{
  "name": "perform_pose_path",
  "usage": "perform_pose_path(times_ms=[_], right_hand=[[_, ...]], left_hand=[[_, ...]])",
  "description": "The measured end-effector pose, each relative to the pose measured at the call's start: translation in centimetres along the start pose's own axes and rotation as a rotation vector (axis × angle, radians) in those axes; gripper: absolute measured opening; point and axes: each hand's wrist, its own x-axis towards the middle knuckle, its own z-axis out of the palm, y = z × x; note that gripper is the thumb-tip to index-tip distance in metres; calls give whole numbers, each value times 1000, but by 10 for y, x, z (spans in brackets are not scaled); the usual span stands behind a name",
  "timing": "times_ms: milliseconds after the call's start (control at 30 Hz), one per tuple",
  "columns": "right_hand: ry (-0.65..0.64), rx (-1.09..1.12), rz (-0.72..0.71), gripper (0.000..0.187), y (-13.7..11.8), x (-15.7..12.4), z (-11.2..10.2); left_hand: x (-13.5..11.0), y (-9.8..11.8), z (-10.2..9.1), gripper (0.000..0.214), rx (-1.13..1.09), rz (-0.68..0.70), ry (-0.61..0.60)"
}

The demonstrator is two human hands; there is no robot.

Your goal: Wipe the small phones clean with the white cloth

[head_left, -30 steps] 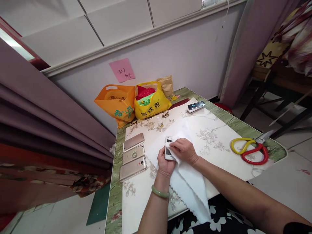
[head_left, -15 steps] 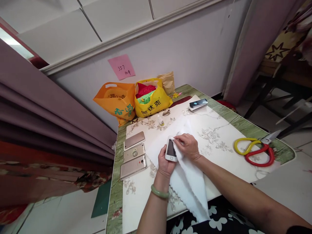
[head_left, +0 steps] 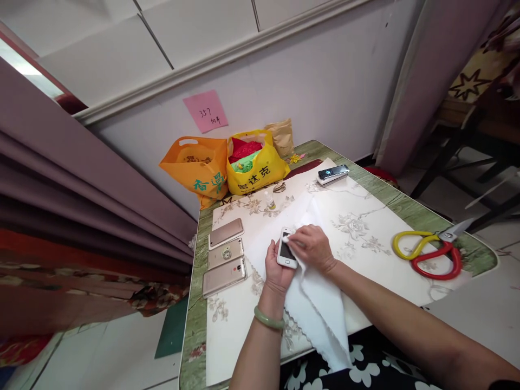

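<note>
In my left hand (head_left: 278, 271) rests a white smartphone (head_left: 287, 262), its dark screen facing up and its home button toward me. My right hand (head_left: 314, 246) pinches a bunched corner of a white cloth (head_left: 319, 303) against the upper part of that screen. The rest of the cloth spreads under my hands and hangs over the near table edge toward my lap. Left of my hands lie three gold phones in a column: a plain one (head_left: 226, 233), one with a ring holder (head_left: 219, 254) and one in a clear case (head_left: 223, 277).
Yellow-and-red scissors (head_left: 434, 252) lie at the right edge of the table (head_left: 190, 325). A dark phone (head_left: 333, 172) sits on a white box at the back. An orange bag (head_left: 195, 168), a yellow bag (head_left: 258, 173) and a small bottle (head_left: 270, 201) stand along the wall side.
My right hand has shifted slightly on the phone, and the cloth corner now covers a different bit of the screen. My left hand keeps its hold; the whole view has moved a little.
</note>
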Motion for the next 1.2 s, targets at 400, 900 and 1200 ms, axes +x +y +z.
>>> perform_pose_path(times_ms=[400,900,1200], right_hand=[[-94,136,-125,18,2,-5,2],[-160,169,-186,15,-4,-5,0],[-196,258,-236,11,-2,-3,0]], left_hand=[[-4,3,-1,42,19,-47,-64],[-3,0,0,52,38,-10,-83],[-3,4,-2,64,-7,58,-59]])
